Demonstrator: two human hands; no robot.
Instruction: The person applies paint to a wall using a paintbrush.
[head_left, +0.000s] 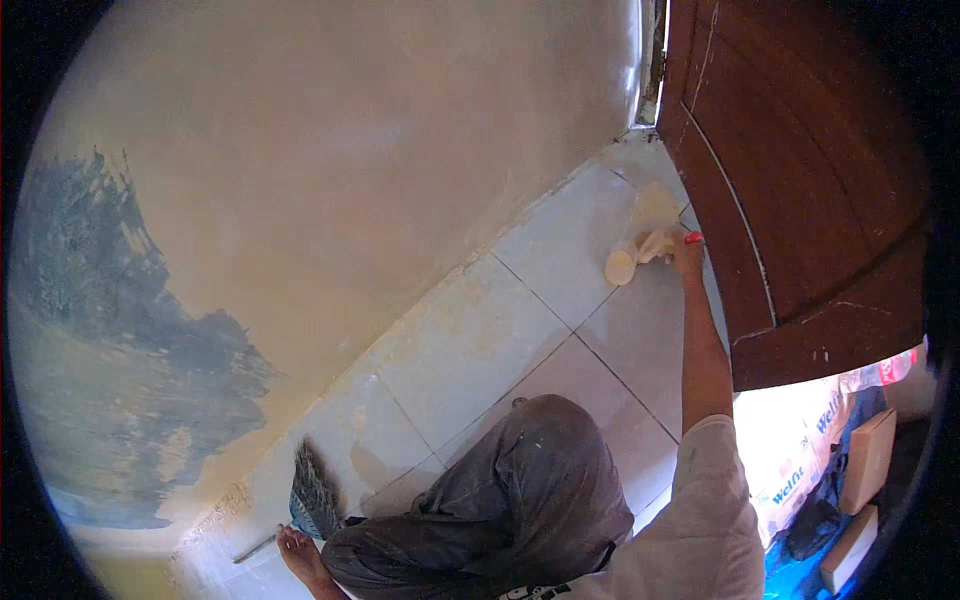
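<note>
My right hand (670, 244) reaches down to the tiled floor beside the door, with a small red item (694, 237) against it. Pale cream-smeared shapes lie around its fingers, so what it grips is unclear. Just left of it is a round container (620, 267) with a cream-coloured top or content, and behind is a cream patch (657, 204). At the lower left, my left hand (298, 549) is near the floor, at one end of a thin rod (255, 549). Beside its fingers is a dark-bristled brush-like thing (315, 484) with a blue lower part. Whether this hand holds either is unclear.
A cream wall (420, 150) with a large grey-blue patch (150, 360) runs along the floor tiles (480, 322). A brown wooden door (810, 195) stands close on the right. Below it are printed bags (795, 457), a plastic bottle (885, 371) and box-like blocks (868, 461).
</note>
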